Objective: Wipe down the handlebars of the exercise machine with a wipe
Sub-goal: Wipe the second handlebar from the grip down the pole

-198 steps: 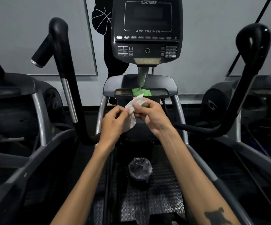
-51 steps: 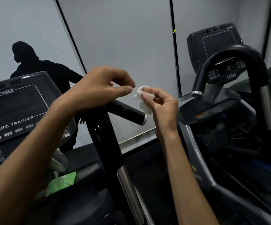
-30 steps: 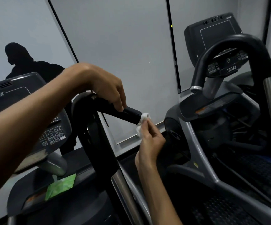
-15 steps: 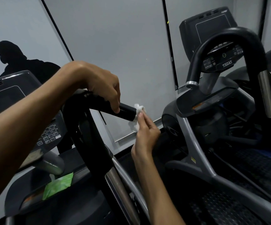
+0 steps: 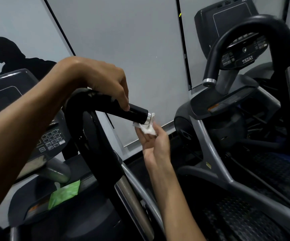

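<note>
Up close in the head view, the left hand (image 5: pixel 104 82) curls over the black handlebar (image 5: pixel 121 110) of the exercise machine, fingers wrapped round the grip just behind its silver end cap (image 5: pixel 148 117). The right hand (image 5: pixel 155 144) comes up from below, palm turned upward, and pinches a crumpled white wipe (image 5: pixel 146 128) in its fingertips, pressing it against the underside of the end cap. At the left edge the machine's console (image 5: pixel 10 101) shows only the letters "EX" of a cut-off brand name, above a keypad (image 5: pixel 51 140) whose legends are too small to read. A green packet (image 5: pixel 65 194) lies in the tray below the console. To the right, a neighbouring machine (image 5: pixel 245 54) carries the marking "750AT" on its panel; an orange-edged warning label (image 5: pixel 216 107) sits on its shelf, text illegible.
</note>
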The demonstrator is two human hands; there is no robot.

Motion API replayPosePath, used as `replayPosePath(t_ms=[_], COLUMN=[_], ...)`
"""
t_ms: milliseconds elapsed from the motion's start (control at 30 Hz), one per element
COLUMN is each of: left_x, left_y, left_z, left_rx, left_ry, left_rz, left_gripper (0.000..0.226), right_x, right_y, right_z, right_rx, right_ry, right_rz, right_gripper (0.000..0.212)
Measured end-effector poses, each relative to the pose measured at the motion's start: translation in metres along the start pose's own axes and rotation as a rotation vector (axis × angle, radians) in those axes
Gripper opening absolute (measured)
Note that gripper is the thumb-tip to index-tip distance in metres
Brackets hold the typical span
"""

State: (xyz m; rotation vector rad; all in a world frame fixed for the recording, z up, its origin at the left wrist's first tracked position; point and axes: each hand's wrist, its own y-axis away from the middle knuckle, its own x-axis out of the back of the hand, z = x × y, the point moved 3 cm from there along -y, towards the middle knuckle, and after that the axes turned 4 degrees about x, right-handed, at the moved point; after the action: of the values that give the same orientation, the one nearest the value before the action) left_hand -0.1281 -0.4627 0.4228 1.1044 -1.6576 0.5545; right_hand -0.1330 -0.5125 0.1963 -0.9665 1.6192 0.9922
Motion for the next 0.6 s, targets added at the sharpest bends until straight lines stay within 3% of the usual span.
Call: replayPosePath(t_ms=[233,300,467,600], left_x=[-0.001,-0.003,-0.006,-0.015], left_y=[0.002,0.003,0.013,0.038], left_z=[-0.002,-0.002,0.003,0.013], left_rx=[0.002,-0.006,-0.02,-0.049], left_ry=[0.005,0.007,0.039,0.032], left_rz=[0.022,0.03,0.04,0.185], left_gripper=[0.02,0.017,0.017,0.026], right_x=[-0.005,0.003,0.008,0.01], right_y=[-0.001,0.006,0.008,0.009], right_z=[-0.006,-0.001,0.004,0.01], right_rx=[0.059,0.12,0.323,0.51], right_ry=[0.018,0.084,0.165,0.344], right_rz=[-0.047,-0.054,-0.025,0.009], right_gripper=[0.033,0.037,0.026,0.022])
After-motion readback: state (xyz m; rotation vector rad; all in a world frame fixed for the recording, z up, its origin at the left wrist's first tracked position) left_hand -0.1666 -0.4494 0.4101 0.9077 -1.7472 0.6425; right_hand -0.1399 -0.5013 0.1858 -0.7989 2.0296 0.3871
